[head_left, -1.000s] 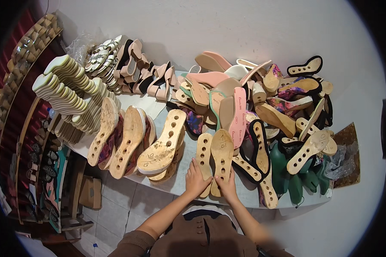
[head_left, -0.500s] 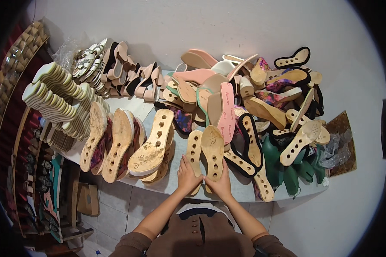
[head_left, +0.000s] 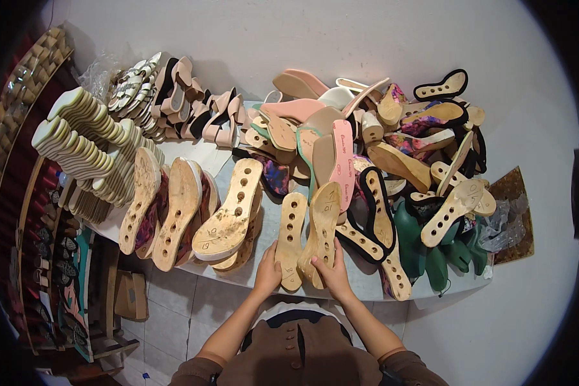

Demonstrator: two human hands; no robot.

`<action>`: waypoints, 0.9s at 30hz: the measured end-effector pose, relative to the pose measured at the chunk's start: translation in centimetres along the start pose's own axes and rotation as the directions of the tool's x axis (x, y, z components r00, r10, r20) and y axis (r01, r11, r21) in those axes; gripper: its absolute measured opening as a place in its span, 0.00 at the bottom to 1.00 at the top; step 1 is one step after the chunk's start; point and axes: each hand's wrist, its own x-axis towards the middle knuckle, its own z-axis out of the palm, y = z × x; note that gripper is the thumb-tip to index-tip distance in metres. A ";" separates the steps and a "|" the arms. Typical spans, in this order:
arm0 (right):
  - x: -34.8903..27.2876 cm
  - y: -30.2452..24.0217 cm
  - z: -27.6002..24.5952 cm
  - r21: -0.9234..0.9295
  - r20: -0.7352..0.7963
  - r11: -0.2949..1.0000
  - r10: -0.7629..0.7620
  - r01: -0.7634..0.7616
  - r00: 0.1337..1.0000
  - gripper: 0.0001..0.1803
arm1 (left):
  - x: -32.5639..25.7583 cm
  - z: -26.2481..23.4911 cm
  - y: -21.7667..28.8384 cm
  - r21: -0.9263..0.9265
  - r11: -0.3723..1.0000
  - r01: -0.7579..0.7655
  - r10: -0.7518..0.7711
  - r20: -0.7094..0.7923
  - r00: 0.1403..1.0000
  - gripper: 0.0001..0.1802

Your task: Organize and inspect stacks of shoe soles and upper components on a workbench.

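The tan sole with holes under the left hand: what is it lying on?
The left hand rests on the heel end of the tan holed sole, which lies flat on the pale table. Whether anything sits beneath it is hidden. The right hand grips the neighbouring plain sole.

Two hands (head_left: 302, 270) hold two tan soles (head_left: 309, 235), three more tan wedge soles (head_left: 186, 212) lie left, on one desk (head_left: 264, 273).
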 end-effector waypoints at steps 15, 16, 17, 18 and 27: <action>-0.9 3.3 3.5 -0.237 0.045 0.962 -0.132 0.139 0.990 0.50 | -1.5 -1.0 -1.4 -0.248 0.950 0.192 -0.197 0.006 0.980 0.21; -0.6 3.7 3.6 -0.280 0.029 0.948 -0.152 0.154 0.988 0.51 | -1.4 -1.2 -0.9 -0.247 0.950 0.193 -0.197 0.010 0.980 0.21; -0.4 4.1 3.7 -0.322 0.014 0.932 -0.173 0.168 0.985 0.51 | -1.2 -1.3 -0.5 -0.218 0.955 0.200 -0.206 -0.005 0.979 0.20; -0.4 4.4 3.6 -0.322 0.009 0.932 -0.172 0.165 0.985 0.51 | -1.0 -1.3 0.0 -0.189 0.960 0.206 -0.214 -0.019 0.977 0.19; 0.2 5.2 3.6 -0.514 0.046 0.834 -0.208 0.201 0.977 0.42 | -1.0 -0.3 -2.2 -0.259 0.960 0.107 -0.126 -0.058 0.990 0.24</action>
